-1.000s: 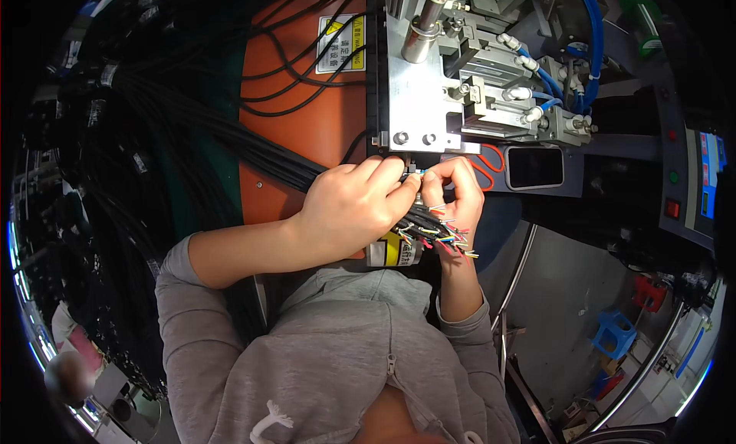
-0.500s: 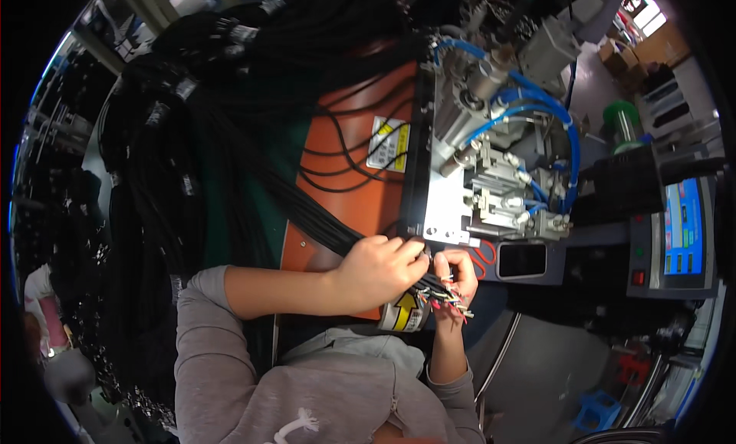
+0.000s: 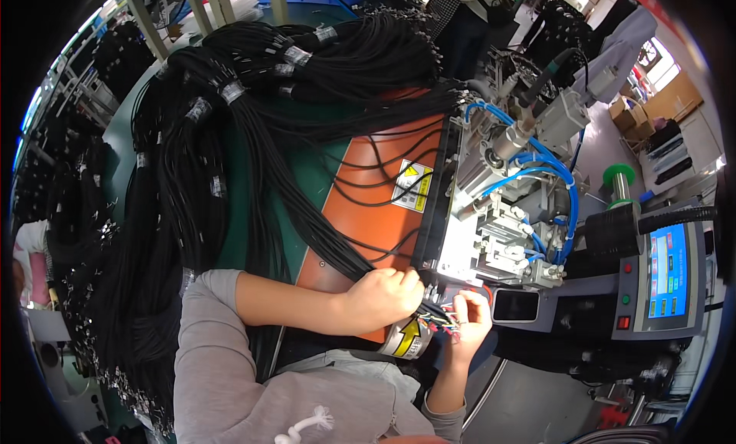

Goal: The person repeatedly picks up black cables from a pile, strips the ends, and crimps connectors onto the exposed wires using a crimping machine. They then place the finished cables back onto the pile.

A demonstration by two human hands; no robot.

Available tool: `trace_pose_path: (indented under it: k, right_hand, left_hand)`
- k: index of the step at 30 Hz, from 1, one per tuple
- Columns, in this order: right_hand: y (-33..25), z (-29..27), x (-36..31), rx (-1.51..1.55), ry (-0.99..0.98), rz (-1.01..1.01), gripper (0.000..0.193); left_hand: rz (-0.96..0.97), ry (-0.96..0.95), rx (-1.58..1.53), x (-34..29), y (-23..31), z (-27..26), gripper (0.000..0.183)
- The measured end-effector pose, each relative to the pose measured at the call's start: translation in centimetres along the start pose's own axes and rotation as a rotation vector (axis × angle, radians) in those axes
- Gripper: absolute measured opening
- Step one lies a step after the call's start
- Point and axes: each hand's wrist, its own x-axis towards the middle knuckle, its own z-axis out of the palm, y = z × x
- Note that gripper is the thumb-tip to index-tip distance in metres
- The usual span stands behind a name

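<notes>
My left hand [image 3: 383, 300] is closed around a bundle of black cables [image 3: 331, 235], which runs down from a large heap on the left. Past that fist, the cables' stripped ends fan out in thin coloured wires [image 3: 437, 318], red, white and yellow among them. My right hand [image 3: 473, 321] is at the tips of these wires, thumb and fingers pinched together on some of them; exactly which ones cannot be made out. Both hands are just in front of a bench machine [image 3: 502, 245] with metal cylinders and blue air hoses. Below the wires is a grey cylinder [image 3: 406, 338] with a yellow arrow label.
An orange plate [image 3: 356, 214] lies left of the machine, loose cables crossing it. More tied black cable bundles [image 3: 230, 91] cover the green table [image 3: 238, 229]. A dark phone-like device [image 3: 516, 304] and a touch screen [image 3: 665, 271] are at right. Another person [image 3: 468, 7] stands behind.
The view has tilted up, so the scene sits lower. My right hand has shifted to the right side of the wire ends, fingers raised more; my left hand keeps its hold.
</notes>
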Motion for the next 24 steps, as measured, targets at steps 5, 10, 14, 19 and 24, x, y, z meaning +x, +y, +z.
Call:
trace_pose_path:
  k: [5, 10, 14, 19, 24]
  right_hand:
    - [-0.2, -0.9, -0.5, -0.007, -0.276, -0.187, 0.041]
    - [-0.7, 0.1, -0.5, 0.141, -0.302, -0.214, 0.021]
    - [-0.7, 0.7, -0.1, 0.188, -0.286, -0.242, 0.016]
    - [-1.6, 1.3, -0.3, 0.169, -0.205, -0.280, 0.017]
    - [-3.4, 4.3, -0.7, 0.079, -0.044, -0.483, 0.026]
  left_hand:
    - [0.158, 0.170, -0.115, 0.6, -1.9, 1.6, 0.025]
    - [0.165, 0.219, -0.258, 0.6, -1.4, 1.0, 0.027]
    - [0.123, 0.418, -0.338, 0.7, -0.9, 0.2, 0.025]
    - [0.078, 0.394, -0.446, 0.9, -1.0, -2.3, 0.035]
    - [0.109, 0.269, -0.439, 0.5, -1.1, -0.9, 0.031]
